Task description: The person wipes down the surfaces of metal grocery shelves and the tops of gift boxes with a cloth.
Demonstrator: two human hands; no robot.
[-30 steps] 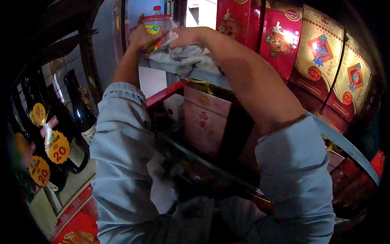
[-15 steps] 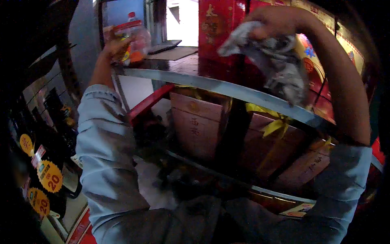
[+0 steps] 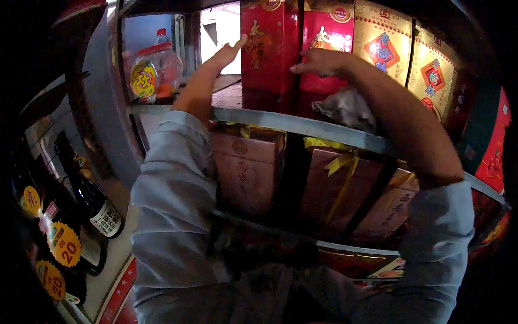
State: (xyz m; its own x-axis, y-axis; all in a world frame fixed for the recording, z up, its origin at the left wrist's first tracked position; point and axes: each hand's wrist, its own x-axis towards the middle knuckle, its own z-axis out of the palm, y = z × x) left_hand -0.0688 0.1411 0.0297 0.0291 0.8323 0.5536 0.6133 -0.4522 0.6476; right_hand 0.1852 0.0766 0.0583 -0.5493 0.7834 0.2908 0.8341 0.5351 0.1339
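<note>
A tall red gift box (image 3: 270, 65) with gold lettering stands upright on the upper shelf. At its left edge is my left hand (image 3: 227, 55), fingers stretched out toward the side; whether they press on it I cannot tell. My right hand (image 3: 326, 63) is at the box's right edge, its finger and thumb apart, in front of a second red box (image 3: 328, 32). A crumpled grey cloth (image 3: 348, 108) lies on the shelf below my right hand, out of my grip. The clear plastic jar (image 3: 170, 65) with a red lid stands at the shelf's left end.
Gold gift boxes (image 3: 383, 40) stand to the right. Below the shelf's pale front edge (image 3: 302, 125), pinkish boxes (image 3: 245, 164) with yellow ribbons fill a lower level. Dark bottles (image 3: 89, 197) with yellow price tags (image 3: 65, 243) stand at the left.
My left hand has let go of the jar and moved right to the red box. My right hand has put the cloth down on the shelf and moved left. The view has shifted.
</note>
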